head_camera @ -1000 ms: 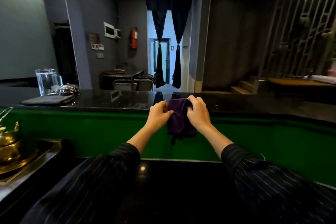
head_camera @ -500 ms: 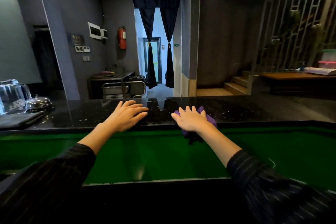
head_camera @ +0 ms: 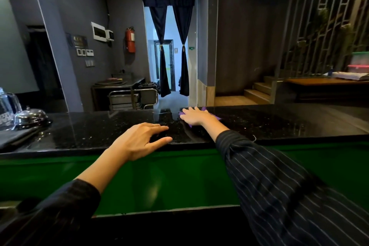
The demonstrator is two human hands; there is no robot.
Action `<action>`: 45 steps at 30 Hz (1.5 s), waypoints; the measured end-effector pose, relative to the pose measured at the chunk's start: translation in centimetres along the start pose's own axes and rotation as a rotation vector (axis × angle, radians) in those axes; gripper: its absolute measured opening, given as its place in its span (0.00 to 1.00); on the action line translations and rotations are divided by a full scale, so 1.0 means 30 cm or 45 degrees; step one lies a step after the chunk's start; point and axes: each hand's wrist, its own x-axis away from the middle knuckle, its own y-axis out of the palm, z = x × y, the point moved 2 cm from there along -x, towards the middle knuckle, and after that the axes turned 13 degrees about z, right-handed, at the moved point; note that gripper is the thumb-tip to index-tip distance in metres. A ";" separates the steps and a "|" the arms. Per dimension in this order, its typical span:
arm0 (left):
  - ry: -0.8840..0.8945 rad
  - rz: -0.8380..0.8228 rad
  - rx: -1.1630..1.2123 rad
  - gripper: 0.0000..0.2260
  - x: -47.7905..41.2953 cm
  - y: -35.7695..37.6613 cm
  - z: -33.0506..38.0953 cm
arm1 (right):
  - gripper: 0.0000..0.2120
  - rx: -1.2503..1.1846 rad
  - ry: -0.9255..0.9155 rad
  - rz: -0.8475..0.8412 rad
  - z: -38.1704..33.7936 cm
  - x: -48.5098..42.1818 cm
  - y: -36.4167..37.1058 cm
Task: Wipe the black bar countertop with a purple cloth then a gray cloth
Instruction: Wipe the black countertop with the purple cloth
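Note:
The black speckled bar countertop point(head_camera: 259, 124) runs across the view above a green front panel. My right hand point(head_camera: 194, 116) lies flat on the purple cloth point(head_camera: 216, 116) near the counter's far edge, pressing it down; only the cloth's corners show around the fingers. My left hand point(head_camera: 139, 142) rests on the counter's near edge with fingers spread and nothing in it. The gray cloth point(head_camera: 14, 138) lies folded on the counter at the far left.
A glass pitcher point(head_camera: 8, 106) and a shiny metal dome lid point(head_camera: 31, 117) stand on the counter's left end beside the gray cloth. Beyond the counter are a steel cart point(head_camera: 133, 98), a curtained doorway and stairs at the right.
Both hands held the purple cloth in the air a second ago. The right hand then laid it on the counter and slid it away to the far edge; the left hand settled on the near edge.

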 end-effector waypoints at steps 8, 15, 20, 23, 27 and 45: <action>-0.045 0.013 -0.072 0.37 0.001 -0.019 0.027 | 0.25 -0.383 -0.196 0.242 0.021 0.113 -0.025; -0.073 -0.032 -0.120 0.36 -0.003 -0.002 0.008 | 0.18 -0.321 0.008 0.354 0.144 0.092 -0.031; -0.066 -0.088 -0.157 0.41 -0.008 0.009 -0.005 | 0.15 -0.317 0.291 0.426 0.173 -0.015 -0.013; -0.064 -0.063 -0.130 0.44 -0.009 0.010 -0.006 | 0.17 -0.440 0.420 0.454 0.176 -0.079 -0.023; -0.052 -0.044 -0.124 0.39 -0.009 0.006 0.004 | 0.17 -0.450 0.487 0.411 0.148 -0.137 -0.026; 0.011 -0.157 -0.091 0.39 0.048 -0.073 -0.115 | 0.27 -0.187 -0.121 -0.160 -0.068 -0.035 -0.007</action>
